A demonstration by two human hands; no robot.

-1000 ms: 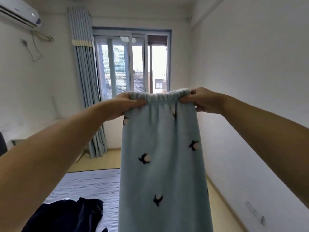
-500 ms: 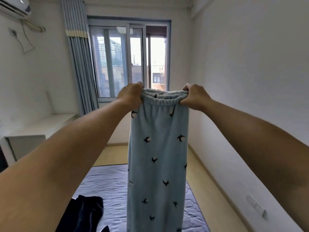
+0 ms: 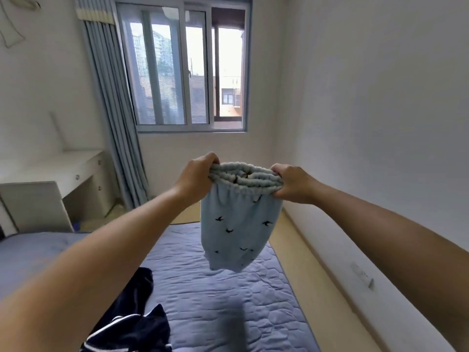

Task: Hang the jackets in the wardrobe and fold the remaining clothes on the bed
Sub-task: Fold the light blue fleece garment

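Observation:
Light blue fleece trousers [image 3: 238,229] with small black bird prints hang in the air above the bed [image 3: 228,301]. My left hand [image 3: 196,177] grips the left end of their elastic waistband and my right hand [image 3: 291,184] grips the right end, both arms stretched out in front of me. The trouser legs swing away from me over the far part of the blue quilted mattress. A dark navy garment with white stripes [image 3: 129,318] lies crumpled on the bed near my left forearm.
A white desk with drawers [image 3: 63,179] stands against the left wall, beside a grey-blue curtain [image 3: 119,118] and a window [image 3: 187,67]. A strip of wooden floor [image 3: 317,275] runs between the bed and the white right wall.
My hands have dropped lower and moved further out over the bed with the trousers. The legs now swing forward and look shorter. My view has tilted down onto the mattress.

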